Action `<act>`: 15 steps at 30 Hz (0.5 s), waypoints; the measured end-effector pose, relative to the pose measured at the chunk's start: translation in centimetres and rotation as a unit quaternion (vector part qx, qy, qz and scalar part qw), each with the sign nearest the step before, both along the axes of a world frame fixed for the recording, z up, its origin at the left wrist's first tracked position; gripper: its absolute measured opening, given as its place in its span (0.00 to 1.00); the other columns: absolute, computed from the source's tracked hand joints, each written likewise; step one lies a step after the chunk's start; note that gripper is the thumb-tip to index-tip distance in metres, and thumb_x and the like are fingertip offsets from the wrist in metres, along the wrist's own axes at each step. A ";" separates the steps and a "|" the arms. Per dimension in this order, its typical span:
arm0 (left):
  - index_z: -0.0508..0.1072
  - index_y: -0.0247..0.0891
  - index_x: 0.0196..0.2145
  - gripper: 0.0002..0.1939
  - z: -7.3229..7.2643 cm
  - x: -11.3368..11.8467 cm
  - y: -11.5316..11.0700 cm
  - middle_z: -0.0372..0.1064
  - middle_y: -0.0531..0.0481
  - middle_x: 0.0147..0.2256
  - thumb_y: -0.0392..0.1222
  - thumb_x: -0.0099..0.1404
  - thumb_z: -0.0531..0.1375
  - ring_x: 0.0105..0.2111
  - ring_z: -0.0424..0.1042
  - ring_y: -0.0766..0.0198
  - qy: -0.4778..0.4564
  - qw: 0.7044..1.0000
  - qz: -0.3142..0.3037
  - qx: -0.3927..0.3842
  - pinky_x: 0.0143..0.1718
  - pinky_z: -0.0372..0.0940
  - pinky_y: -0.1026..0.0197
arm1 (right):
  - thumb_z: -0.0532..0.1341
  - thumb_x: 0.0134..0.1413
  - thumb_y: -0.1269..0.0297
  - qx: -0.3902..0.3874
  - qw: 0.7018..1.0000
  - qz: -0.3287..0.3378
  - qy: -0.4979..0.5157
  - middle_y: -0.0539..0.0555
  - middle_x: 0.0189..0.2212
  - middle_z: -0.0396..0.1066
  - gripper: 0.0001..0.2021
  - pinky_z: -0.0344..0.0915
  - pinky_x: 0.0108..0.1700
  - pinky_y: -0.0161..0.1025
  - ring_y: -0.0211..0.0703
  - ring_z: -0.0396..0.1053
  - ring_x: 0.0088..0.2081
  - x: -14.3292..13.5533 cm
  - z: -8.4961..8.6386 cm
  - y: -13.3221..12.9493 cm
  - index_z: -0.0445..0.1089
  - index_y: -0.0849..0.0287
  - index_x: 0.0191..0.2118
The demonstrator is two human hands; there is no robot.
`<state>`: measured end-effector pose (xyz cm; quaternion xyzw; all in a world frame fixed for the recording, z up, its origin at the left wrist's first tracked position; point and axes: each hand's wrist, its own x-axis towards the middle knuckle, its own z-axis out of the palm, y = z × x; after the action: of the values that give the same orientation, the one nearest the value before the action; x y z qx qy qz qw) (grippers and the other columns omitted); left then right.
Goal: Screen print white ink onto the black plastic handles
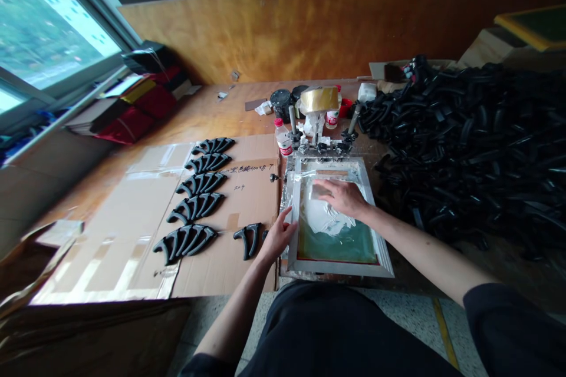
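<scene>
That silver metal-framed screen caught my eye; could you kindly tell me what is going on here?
A person's right hand is over the silver metal-framed screen, apparently gripping a pale scraper in white paste. The left hand is at the screen's left edge. Black curved pieces lie in rows on flattened brown cardboard to the left, and a heap of similar black pieces lies to the right.

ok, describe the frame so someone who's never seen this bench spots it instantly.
Start at the wooden table: cardboard covers its left part, a black heap its right. Between them, in front of the person, is the pale, four-sided frame. Unlike its neighbours, it surrounds a green panel smeared with white paste, with the right hand over it.
</scene>
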<state>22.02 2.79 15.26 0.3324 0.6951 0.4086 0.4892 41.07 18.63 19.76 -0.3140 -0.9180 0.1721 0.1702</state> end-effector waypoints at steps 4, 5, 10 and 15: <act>0.67 0.40 0.58 0.33 3.9 -0.6 0.3 0.63 0.56 0.21 0.64 0.62 0.55 0.18 0.59 0.70 -0.059 0.997 0.004 0.046 0.20 0.55 0.67 | 0.63 0.57 0.55 -0.024 0.993 -0.104 0.043 0.51 0.37 0.76 0.26 0.65 0.39 0.38 0.42 0.71 0.34 1.2 2.5 7.0 0.64 0.50 0.60; 0.70 0.40 0.54 0.32 5.0 -0.6 0.7 0.64 0.55 0.22 0.66 0.63 0.53 0.19 0.61 0.69 -0.076 0.995 0.016 0.060 0.20 0.55 0.67 | 0.60 0.59 0.54 -0.035 0.987 -0.139 0.076 0.52 0.34 0.75 0.23 0.65 0.38 0.38 0.41 0.71 0.32 2.7 2.6 8.6 0.66 0.53 0.59; 0.72 0.39 0.45 0.30 10.7 -0.4 4.8 0.73 0.48 0.37 0.68 0.63 0.50 0.32 0.72 0.64 -0.124 0.962 0.079 0.232 0.30 0.67 0.64 | 0.49 0.63 0.55 -0.083 0.933 -0.320 0.144 0.56 0.30 0.74 0.19 0.67 0.36 0.41 0.45 0.71 0.32 9.7 -1.3 10.7 0.71 0.62 0.44; 0.65 0.38 0.52 0.29 12.5 1.0 7.9 0.73 0.45 0.40 0.63 0.66 0.50 0.41 0.74 0.61 -0.157 0.933 0.100 0.307 0.37 0.70 0.60 | 0.60 0.57 0.53 -0.081 0.986 -0.144 0.024 0.57 0.36 0.73 0.13 0.66 0.45 0.42 0.47 0.70 0.40 6.6 -7.1 2.4 0.71 0.58 0.33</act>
<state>23.07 10.71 27.74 0.3269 0.4795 0.6957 0.4233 47.70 21.07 12.61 -0.4517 -0.8417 0.2275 0.1889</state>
